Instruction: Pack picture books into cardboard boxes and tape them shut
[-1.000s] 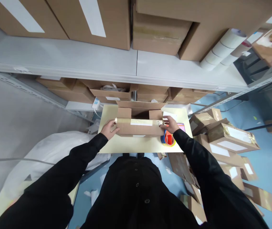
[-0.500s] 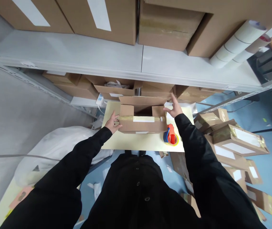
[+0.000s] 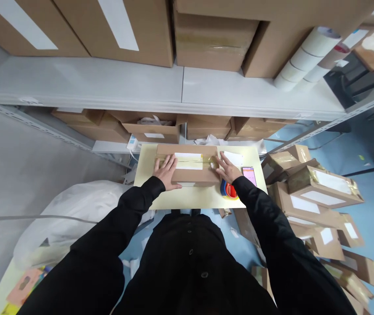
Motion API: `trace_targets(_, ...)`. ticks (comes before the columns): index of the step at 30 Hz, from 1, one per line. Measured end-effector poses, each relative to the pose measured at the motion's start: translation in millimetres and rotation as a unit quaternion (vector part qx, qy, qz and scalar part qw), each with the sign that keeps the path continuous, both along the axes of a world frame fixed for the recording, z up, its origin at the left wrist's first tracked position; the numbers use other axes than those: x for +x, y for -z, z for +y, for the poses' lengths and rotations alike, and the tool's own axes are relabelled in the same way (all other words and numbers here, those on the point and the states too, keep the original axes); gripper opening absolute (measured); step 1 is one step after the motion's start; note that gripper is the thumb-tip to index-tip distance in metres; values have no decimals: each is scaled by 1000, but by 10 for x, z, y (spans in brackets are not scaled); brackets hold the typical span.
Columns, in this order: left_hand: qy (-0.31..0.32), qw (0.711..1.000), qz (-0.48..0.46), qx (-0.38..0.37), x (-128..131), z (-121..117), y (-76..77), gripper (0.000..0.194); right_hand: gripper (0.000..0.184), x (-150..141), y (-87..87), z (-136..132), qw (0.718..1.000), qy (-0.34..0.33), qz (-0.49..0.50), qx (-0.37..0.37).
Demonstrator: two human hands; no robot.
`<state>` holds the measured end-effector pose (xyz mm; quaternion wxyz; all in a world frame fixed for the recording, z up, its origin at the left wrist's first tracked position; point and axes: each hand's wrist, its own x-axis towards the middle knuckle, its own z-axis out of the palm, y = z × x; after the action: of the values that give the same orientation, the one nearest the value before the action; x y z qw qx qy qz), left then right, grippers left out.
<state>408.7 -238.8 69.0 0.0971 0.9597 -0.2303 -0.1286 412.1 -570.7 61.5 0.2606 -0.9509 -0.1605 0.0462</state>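
A flat brown cardboard box (image 3: 193, 175) lies closed on a small pale yellow table (image 3: 187, 199), with a white label and a strip of clear tape across its top. My left hand (image 3: 166, 170) presses flat on the box's left end, fingers spread. On the right end my right hand (image 3: 225, 168) lies flat over the top flaps. A red and blue tape dispenser (image 3: 229, 191) sits on the table just under my right wrist.
A phone with a pink screen (image 3: 249, 176) and a white paper slip (image 3: 233, 158) lie on the table's right side. Taped cardboard boxes (image 3: 308, 192) are piled on the blue floor to the right. Grey shelving (image 3: 174, 89) with large cartons stands behind. A white sack (image 3: 72, 205) lies left.
The box's flaps were standing open; now they are folded down and the box is shut. My right hand came back from the far flap and both hands moved onto the top.
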Motion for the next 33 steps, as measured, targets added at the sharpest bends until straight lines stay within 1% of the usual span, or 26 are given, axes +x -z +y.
trace_targets(1,-1,1000,-3,6,8,-14,39,113,54,-54,-1,-113,1000,28,-3,-5)
trace_targets(3,-7,1000,-15,10,14,-17,109,115,52,-213,43,-323,993,115,23,-30)
trace_targets(5,-19,999,-24,9,7,-24,151,116,50,-408,162,-424,974,184,104,-86)
trace_targets(7,-38,999,-30,11,-2,-54,161,117,53,-580,351,-372,948,200,192,-153)
trace_targets(9,-59,998,-33,10,-5,-96,155,112,57,-686,571,-208,929,199,237,-201)
trace_targets(11,-82,996,-36,-5,5,-129,150,98,52,-722,768,-27,923,208,243,-215)
trace_targets(12,-95,995,-40,-17,15,-139,152,87,47,-723,843,38,922,215,243,-212)
trace_targets(14,-125,990,-54,-42,42,-146,169,61,38,-719,928,69,922,221,244,-205)
trace_targets(15,-140,987,-60,-53,56,-145,183,52,36,-720,934,26,922,223,244,-202)
trace_targets(17,-159,983,-65,-69,73,-143,213,43,38,-730,863,-169,926,249,230,-165)
trace_targets(18,-163,982,-64,-75,73,-144,226,42,39,-733,784,-306,931,273,209,-124)
trace_targets(19,-164,981,-62,-79,64,-146,236,42,38,-728,674,-452,934,304,178,-59)
trace_targets(20,-165,981,-60,-82,45,-149,243,43,35,-709,536,-591,935,328,135,12)
trace_targets(22,-170,980,-60,-81,-25,-160,248,43,29,-622,193,-780,927,343,36,144)
trace_targets(23,-174,980,-61,-79,-77,-164,247,44,30,-552,3,-801,919,339,-16,201)
trace_targets(24,-178,979,-63,-76,-138,-168,247,44,34,-468,-186,-760,910,325,-61,251)
trace_targets(25,-180,979,-67,-74,-206,-168,246,43,40,-372,-364,-656,907,298,-80,286)
trace_targets(26,-180,978,-71,-72,-277,-165,246,43,44,-270,-520,-494,915,258,-66,304)
trace_targets(27,-179,978,-75,-71,-348,-159,245,43,48,-167,-646,-285,925,213,-34,312)
trace_targets(28,-176,979,-79,-71,-414,-149,244,43,50,-68,-735,-44,934,165,3,318)
trace_targets(29,-173,979,-81,-73,-472,-136,242,42,51,24,-786,212,937,124,41,323)
trace_targets(30,-171,979,-81,-77,-520,-120,238,42,53,105,-800,463,938,95,79,323)
trace_targets(32,-176,977,-75,-96,-577,-88,230,42,56,229,-743,887,941,63,135,304)
trace_targets(33,-179,975,-68,-114,-585,-71,225,42,57,272,-691,1038,944,59,151,287)
